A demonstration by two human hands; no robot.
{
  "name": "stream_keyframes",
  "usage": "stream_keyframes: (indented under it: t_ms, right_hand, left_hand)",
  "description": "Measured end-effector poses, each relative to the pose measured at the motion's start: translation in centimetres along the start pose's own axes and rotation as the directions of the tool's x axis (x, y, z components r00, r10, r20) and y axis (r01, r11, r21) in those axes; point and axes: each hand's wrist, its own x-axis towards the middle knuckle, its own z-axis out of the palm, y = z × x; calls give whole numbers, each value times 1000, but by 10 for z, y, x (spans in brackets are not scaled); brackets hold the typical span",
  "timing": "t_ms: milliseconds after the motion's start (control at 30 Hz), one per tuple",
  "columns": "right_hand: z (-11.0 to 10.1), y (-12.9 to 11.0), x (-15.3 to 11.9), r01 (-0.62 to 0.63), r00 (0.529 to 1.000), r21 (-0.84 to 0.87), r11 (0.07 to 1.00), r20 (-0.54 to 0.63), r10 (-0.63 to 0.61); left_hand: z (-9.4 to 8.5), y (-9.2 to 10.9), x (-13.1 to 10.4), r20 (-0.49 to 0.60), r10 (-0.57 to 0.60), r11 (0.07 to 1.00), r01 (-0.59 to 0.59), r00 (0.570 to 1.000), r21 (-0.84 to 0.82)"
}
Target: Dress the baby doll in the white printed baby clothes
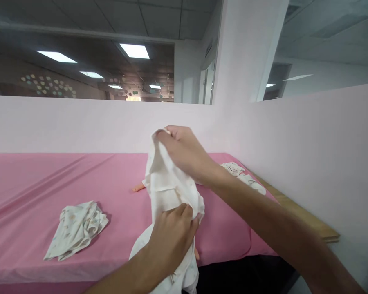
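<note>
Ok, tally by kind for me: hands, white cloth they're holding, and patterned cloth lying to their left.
Left hand and right hand: 2
Held white cloth: 1
Patterned cloth: 1
Total: 4

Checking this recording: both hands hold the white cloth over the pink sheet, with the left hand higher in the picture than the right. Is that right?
Not quite: the head view shows the right hand higher and the left hand lower. Both do hold the white cloth over the pink sheet.
</note>
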Motion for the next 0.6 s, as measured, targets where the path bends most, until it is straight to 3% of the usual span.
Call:
stream_keyframes:
  t_ms: [100,200,300,367,400,500,600]
  right_hand:
    - [11,1,-20,39,997,-38,998,73,-36]
    - [17,7,-56,109,990,-232,967,-60,-126]
    - [29,23,-99,176,960,-472,864,-112,-257]
    - [40,38,-122,223,936,-564,795,-104,-336]
    - [46,47,-131,227,927,-583,781,-117,-357]
    - [59,70,-140,164,903,-620,768,-218,-369]
    - [60,84,-136,73,891,-616,784,-314,-329]
  left_hand:
    - [-13,-11,9,17,-233,906,223,972,-359]
    - [-36,-22,9,41,-463,658,375,885,-653]
    - [-56,-25,7,131,-491,364,339,861,-867]
    - [-65,-21,4,154,-447,186,260,881,-947]
    - [-67,-20,3,159,-418,140,237,894,-961]
    - [-67,-20,-8,176,-324,181,244,929,-953]
    - [-58,-31,-30,138,-336,392,272,932,-879]
